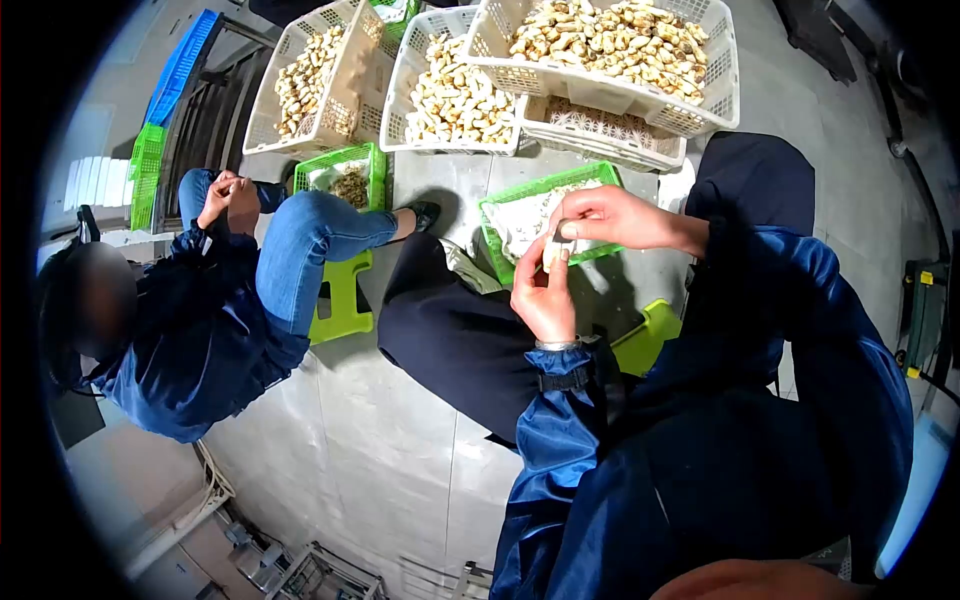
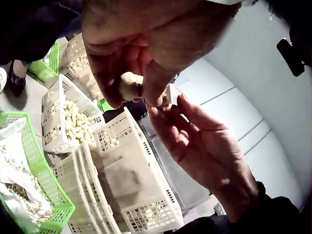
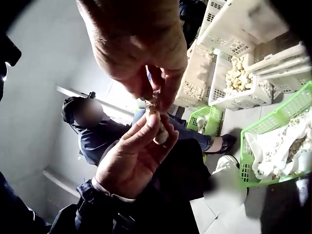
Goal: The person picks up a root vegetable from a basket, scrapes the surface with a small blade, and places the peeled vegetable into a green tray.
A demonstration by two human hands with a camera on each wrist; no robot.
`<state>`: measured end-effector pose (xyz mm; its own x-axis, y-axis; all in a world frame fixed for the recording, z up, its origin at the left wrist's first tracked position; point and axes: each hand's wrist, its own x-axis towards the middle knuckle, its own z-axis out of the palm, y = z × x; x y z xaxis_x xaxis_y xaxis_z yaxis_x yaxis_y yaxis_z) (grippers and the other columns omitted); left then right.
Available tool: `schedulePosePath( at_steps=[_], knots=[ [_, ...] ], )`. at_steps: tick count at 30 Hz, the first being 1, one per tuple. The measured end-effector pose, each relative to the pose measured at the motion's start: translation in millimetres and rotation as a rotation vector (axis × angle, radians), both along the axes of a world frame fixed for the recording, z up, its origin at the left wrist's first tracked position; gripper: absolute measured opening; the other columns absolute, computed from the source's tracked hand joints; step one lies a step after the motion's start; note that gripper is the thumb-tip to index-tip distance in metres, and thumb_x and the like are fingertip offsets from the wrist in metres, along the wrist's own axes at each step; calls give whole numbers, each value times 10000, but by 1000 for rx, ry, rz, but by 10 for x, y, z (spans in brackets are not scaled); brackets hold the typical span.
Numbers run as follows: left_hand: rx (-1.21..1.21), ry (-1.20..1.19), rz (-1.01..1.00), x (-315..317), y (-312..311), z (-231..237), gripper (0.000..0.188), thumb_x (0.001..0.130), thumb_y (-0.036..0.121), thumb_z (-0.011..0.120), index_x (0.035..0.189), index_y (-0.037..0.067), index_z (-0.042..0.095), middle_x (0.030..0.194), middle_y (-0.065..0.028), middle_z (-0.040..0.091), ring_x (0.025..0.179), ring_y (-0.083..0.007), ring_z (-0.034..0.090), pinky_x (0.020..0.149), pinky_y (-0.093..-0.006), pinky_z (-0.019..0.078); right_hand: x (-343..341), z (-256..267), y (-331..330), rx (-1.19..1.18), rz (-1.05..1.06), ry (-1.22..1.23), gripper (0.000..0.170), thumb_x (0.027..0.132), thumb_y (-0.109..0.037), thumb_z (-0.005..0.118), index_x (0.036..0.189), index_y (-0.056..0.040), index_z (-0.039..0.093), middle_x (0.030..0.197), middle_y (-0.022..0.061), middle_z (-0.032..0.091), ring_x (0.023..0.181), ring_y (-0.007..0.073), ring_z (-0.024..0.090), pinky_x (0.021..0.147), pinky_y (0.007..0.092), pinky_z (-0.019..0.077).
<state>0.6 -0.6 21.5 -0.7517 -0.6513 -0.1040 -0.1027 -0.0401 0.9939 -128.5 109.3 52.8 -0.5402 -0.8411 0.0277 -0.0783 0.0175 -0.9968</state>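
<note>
One mushroom (image 2: 130,86) sits pinched in the fingers of the left hand (image 1: 546,300); those of the right hand (image 1: 614,218) pinch something small (image 1: 567,230) against it. Trimming seems under way, calling next for a steady hold.

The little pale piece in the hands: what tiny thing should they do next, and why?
Maybe the left hand should hold the pale piece steady while the right hand works gently at its end. The left hand pinches it, and the right fingertips meet it there, pinching something small and dark, too hidden to name.
</note>
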Motion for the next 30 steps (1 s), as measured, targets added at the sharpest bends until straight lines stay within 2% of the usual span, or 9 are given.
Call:
schedulePosePath(
  at_steps=[8, 13, 18, 22, 24, 25, 28, 29, 30],
  knots=[
    [-28, 67, 26, -22, 10, -44, 246, 743, 7, 710, 979, 2, 641, 877, -57, 629, 748, -116, 567, 700, -262, 478, -21, -135, -14, 22, -29, -167, 155, 883, -149, 575, 877, 5, 590, 779, 50, 597, 741, 101, 538, 658, 266, 443],
    [-205, -8, 49, -2, 4, 47, 211, 725, 25, 718, 921, 10, 640, 807, -68, 605, 711, -161, 563, 674, -282, 470, 34, -37, -27, 71, -2, 177, 172, 883, -162, 592, 883, 10, 584, 776, 19, 577, 755, 76, 522, 647, 268, 440],
    [-190, 59, 64, -17, -1, 22, 212, 721, 12, 721, 916, 14, 639, 816, -65, 608, 728, -159, 565, 702, -282, 468, -12, -66, -37, -16, -78, -433, 161, 897, -145, 578, 812, -13, 541, 733, 3, 560, 734, 58, 559, 655, 236, 480],
    [-74, 52, 9, 5, -30, -51, 291, 764, -29, 694, 1037, -32, 592, 972, -81, 632, 884, -130, 587, 812, -259, 468, -68, 40, 3, -65, -44, -430, 170, 910, -157, 559, 822, -12, 557, 776, 11, 588, 780, 70, 578, 715, 245, 485],
    [20, 73, 10, -4, -15, -55, 304, 779, -26, 684, 1063, -39, 578, 995, -87, 628, 906, -133, 583, 825, -259, 465, -156, -97, 27, 142, -13, -134, 183, 900, -182, 572, 850, -7, 594, 842, 22, 611, 800, 78, 587, 725, 262, 478],
    [89, 97, -2, -8, -6, -48, 305, 795, -21, 671, 1081, -44, 569, 1019, -91, 622, 924, -136, 580, 835, -260, 462, -169, -165, 84, 266, -88, 512, 199, 876, -211, 602, 883, -13, 621, 905, 29, 619, 812, 85, 592, 732, 274, 470],
    [143, 113, -23, -7, -39, -47, 314, 838, 0, 633, 1135, -51, 549, 1070, -101, 607, 976, -143, 568, 859, -268, 457, -143, -137, 68, 245, -184, 507, 189, 885, -201, 592, 861, -14, 613, 995, 86, 609, 852, 126, 590, 700, 270, 478],
    [169, 116, -8, -11, -28, -47, 319, 845, 7, 626, 1148, -52, 544, 1080, -103, 604, 984, -146, 566, 863, -271, 456, -107, -22, 48, 272, -172, -49, 214, 897, -229, 575, 872, -19, 612, 946, 63, 617, 769, 108, 598, 590, 232, 474],
    [197, 123, 6, -29, -10, -44, 325, 852, 13, 619, 1160, -53, 539, 1090, -105, 601, 993, -149, 564, 867, -275, 455, -135, -17, 40, 289, -112, -247, 229, 906, -254, 564, 884, -32, 610, 877, 35, 623, 713, 87, 606, 504, 204, 449]
  ],
)
